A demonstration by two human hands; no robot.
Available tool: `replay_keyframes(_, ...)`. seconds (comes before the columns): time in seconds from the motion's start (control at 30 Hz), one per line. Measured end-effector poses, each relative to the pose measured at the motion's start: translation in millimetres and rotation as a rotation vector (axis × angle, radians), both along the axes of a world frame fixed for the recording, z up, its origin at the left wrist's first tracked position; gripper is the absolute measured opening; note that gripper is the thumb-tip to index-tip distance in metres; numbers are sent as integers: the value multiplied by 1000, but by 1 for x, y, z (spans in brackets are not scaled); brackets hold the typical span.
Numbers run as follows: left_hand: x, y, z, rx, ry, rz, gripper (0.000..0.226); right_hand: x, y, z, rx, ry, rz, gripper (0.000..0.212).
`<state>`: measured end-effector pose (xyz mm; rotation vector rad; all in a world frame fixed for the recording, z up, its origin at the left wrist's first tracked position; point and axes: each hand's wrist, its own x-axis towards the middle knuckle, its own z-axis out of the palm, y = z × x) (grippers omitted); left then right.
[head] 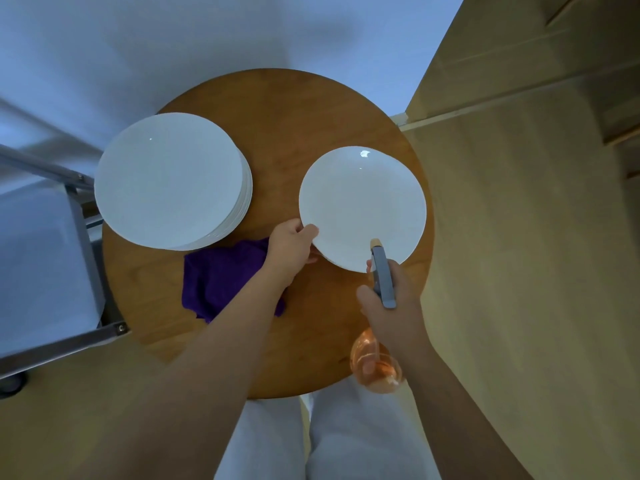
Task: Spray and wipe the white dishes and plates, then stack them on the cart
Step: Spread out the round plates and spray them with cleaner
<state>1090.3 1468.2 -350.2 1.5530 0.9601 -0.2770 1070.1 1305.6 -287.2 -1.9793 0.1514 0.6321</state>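
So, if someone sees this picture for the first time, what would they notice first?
Probably the white plate on the right of the round wooden table, gripped at its rim by the left hand while the right hand aims a spray bottle at it. Next, the tall stack of plates on the left, with a purple cloth just in front of it.

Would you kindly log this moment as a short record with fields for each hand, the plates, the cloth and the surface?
left hand: grips rim of single plate
right hand: holds spray bottle, nozzle toward that plate
plate stack: on table's left part
purple cloth: on table, partly under left forearm
surface: round wooden table
cart: left of table
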Motion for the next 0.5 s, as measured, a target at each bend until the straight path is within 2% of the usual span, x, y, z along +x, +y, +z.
replay_keyframes(0.1,-5,-3,4,-66,-39,152,24,-1,3,4,28,22,-1,15)
replay_keyframes(0.17,-11,-3,6,-104,-41,203,16,-3,5,7,28,11,1,15)
replay_keyframes(0.3,-31,8,10,-289,-83,273,33,-8,8,11,6,-15,-47,15)
replay_keyframes(0.4,-47,18,14,-432,-114,296,33,-15,13,11,-37,-48,-44,9)
replay_keyframes(0.5,-61,25,17,-451,-146,271,33,-25,23,13,-85,-128,5,27)
